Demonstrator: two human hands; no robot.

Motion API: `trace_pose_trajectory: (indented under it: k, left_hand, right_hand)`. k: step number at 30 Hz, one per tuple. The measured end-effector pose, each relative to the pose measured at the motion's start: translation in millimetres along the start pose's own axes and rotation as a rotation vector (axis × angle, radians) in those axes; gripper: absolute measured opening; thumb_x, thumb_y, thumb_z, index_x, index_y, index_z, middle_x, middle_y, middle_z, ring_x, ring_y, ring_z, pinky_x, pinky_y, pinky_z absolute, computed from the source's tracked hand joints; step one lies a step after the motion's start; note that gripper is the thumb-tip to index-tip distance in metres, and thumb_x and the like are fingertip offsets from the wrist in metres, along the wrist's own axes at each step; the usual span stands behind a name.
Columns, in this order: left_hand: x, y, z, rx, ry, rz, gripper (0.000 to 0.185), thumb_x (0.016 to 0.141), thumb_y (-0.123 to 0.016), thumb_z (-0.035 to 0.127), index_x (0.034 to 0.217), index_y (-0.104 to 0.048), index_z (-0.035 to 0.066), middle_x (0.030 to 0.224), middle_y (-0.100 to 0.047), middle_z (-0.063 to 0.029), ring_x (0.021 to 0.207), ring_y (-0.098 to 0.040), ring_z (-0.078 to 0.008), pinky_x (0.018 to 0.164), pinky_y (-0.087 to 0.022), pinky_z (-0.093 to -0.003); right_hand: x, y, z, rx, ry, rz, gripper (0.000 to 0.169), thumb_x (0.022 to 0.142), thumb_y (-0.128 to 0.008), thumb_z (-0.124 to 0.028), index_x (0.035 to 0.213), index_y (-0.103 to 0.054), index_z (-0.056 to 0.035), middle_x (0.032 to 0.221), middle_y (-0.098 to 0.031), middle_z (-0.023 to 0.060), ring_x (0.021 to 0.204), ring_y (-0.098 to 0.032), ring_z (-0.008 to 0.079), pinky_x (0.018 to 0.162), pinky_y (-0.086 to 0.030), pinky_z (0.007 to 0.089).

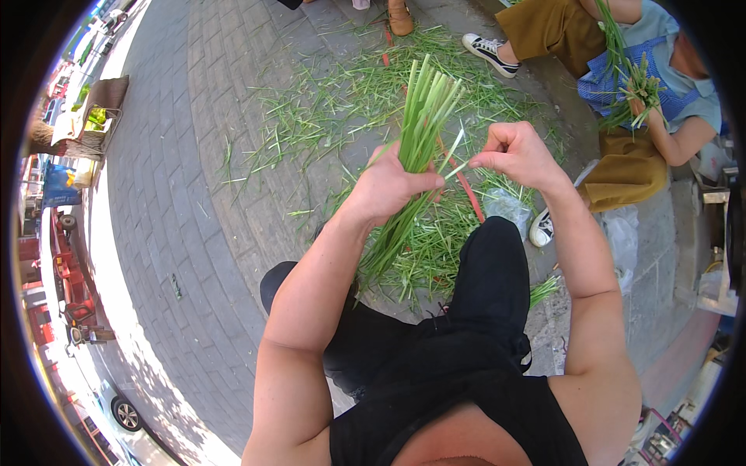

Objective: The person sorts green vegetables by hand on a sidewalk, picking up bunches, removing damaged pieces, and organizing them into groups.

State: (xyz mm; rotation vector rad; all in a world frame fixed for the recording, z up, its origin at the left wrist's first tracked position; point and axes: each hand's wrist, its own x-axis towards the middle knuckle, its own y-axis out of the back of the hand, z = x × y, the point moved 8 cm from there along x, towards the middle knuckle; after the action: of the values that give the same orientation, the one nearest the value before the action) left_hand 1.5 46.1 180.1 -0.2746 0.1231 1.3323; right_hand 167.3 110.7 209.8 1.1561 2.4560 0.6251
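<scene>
My left hand (391, 183) is closed around a thick bundle of long green stalks (422, 128), whose pale cut ends point up and away from me. The leafy ends hang down between my knees. To the right of the bundle, my right hand (506, 152) pinches the tip of one pale stalk (457, 170) between thumb and finger. That stalk reaches across to the thumb of my left hand. Under both hands, loose green trimmings (434, 242) lie thickly on the grey paving.
At the upper right a seated co-worker (647, 87) holds another bunch of green stalks (640, 90). Clear plastic bags (620, 239) lie by that person's shoes. A red strap (469, 195) crosses the trimmings. Another person's brown shoe (400, 18) is at the top. A folding chair (106, 110) stands far left.
</scene>
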Motion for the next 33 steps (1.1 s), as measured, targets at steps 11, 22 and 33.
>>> trace_pose_trajectory:
  k: [11,22,33]
  left_hand:
    - [-2.2,-2.9,5.1,-0.126,0.018,0.048,0.023,0.072,-0.073,-0.001,0.086,-0.055,0.003,0.074,-0.059,-0.0043,0.067,-0.059,-0.0151,0.062,-0.047,-0.0302]
    - [3.4,-8.3,5.6,-0.111,-0.022,0.042,0.02,0.072,-0.073,0.001,0.083,-0.057,0.003,0.072,-0.059,-0.003,0.065,-0.059,-0.0127,0.06,-0.047,-0.0291]
    - [5.5,-6.9,2.0,0.224,-0.05,0.075,0.03,0.071,-0.069,0.001,0.1,-0.059,0.0,0.073,-0.059,-0.0031,0.067,-0.057,-0.012,0.063,-0.049,-0.0283]
  right_hand:
    - [-12.2,7.2,9.9,0.299,-0.048,0.0,0.018,0.093,-0.055,-0.011,0.096,-0.063,0.0048,0.076,-0.067,0.0095,0.066,-0.067,0.0147,0.059,-0.055,0.0262]
    - [-4.8,4.4,33.0,0.559,-0.072,0.222,0.019,0.082,-0.073,-0.015,0.087,-0.062,0.0008,0.07,-0.064,0.0036,0.051,-0.055,0.0074,0.045,-0.042,0.0212]
    - [-6.3,-7.8,29.2,0.471,-0.189,0.033,0.032,0.091,-0.054,-0.004,0.121,-0.053,0.0071,0.095,-0.065,0.0156,0.078,-0.069,0.0182,0.066,-0.057,0.0288]
